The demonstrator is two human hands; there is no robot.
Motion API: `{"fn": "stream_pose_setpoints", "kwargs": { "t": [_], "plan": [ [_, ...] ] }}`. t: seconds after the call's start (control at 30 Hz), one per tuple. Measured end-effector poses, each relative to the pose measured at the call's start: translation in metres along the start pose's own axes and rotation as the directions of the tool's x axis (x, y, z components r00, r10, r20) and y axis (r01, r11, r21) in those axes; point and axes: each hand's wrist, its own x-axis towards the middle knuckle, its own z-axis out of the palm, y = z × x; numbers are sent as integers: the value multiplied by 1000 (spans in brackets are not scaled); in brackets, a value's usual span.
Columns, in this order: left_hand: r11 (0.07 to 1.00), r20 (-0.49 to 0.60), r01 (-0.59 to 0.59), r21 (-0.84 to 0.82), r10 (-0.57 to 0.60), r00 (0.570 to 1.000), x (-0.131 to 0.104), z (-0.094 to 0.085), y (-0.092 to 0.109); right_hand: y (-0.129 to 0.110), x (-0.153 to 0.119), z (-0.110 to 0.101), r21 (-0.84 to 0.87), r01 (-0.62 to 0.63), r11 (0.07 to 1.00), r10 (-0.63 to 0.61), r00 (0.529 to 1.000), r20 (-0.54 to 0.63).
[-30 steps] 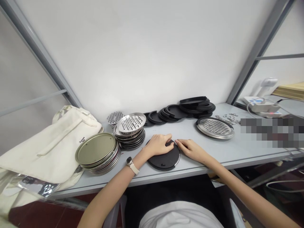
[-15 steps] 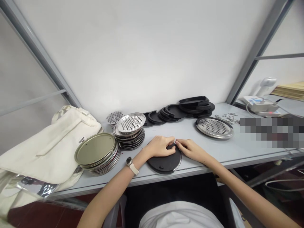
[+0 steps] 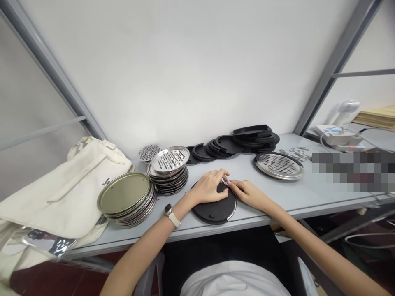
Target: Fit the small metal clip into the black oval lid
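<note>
A round black disc (image 3: 212,210) with a strip of shiny metal along its right rim lies near the table's front edge. My left hand (image 3: 210,187) rests over its far left part, the thumb on its face and the other fingers bent past the far edge, holding it. At the disc's upper right edge, the fingertips of my right hand (image 3: 248,193) are pinched together on a small metal clip (image 3: 226,183), mostly hidden by the fingers. The left index finger bends down close beside those fingertips.
Left of my hands stand a stack of olive-topped round plates (image 3: 123,195) and a stack of round metal graters (image 3: 170,162). Black discs (image 3: 228,144) are piled along the wall. At right lie a black-edged grater (image 3: 279,165) and loose metal clips (image 3: 298,153). A cream bag (image 3: 61,185) covers the left end.
My left fingers have lifted and bent more over the disc's far edge, showing more of the metal clip. The right hand stays at the same edge; the disc has shifted very slightly.
</note>
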Motion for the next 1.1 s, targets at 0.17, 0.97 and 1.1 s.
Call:
{"fn": "stream_pose_setpoints", "kwargs": {
  "t": [0.17,0.97,1.1],
  "plan": [
    [1000,5,8,-16,-8,1000,0,0,-1,-1,-1,0,9,15,1000,-15,1000,3],
    [997,-27,-39,64,41,999,0,-2,-1,-1,0,2,-31,-5,1000,4,999,-40],
    [997,-17,-62,55,63,998,0,-3,0,-2,2,2,-36,-10,999,9,999,-35]
  ]
}}
